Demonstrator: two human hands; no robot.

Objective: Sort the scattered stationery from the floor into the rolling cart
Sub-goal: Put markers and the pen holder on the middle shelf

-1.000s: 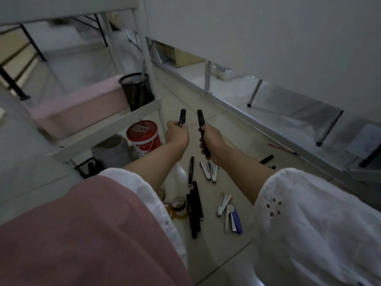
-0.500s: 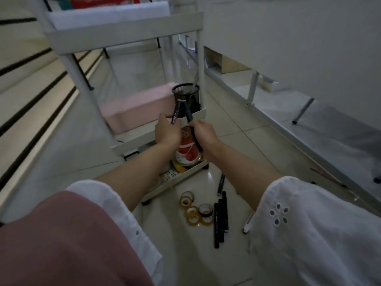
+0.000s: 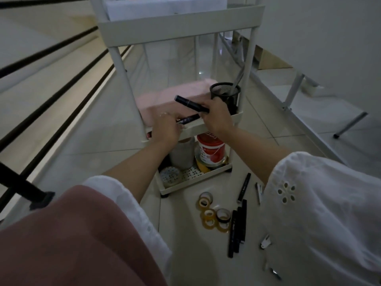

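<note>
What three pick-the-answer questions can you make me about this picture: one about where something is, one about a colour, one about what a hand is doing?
1. Where is the black mesh cup?
A. on the floor
B. on the cart middle shelf
C. on the top shelf

2. What colour is the bucket on the bottom shelf?
A. red
B. blue
C. green

3. The right grip, a hand, is:
A. open and empty
B. curled round a black marker
C. flat on the floor

Answers:
1 B, it stands beside the pink box on that shelf.
2 A, its lid and side show red.
3 B, its fingers wrap the marker.
</note>
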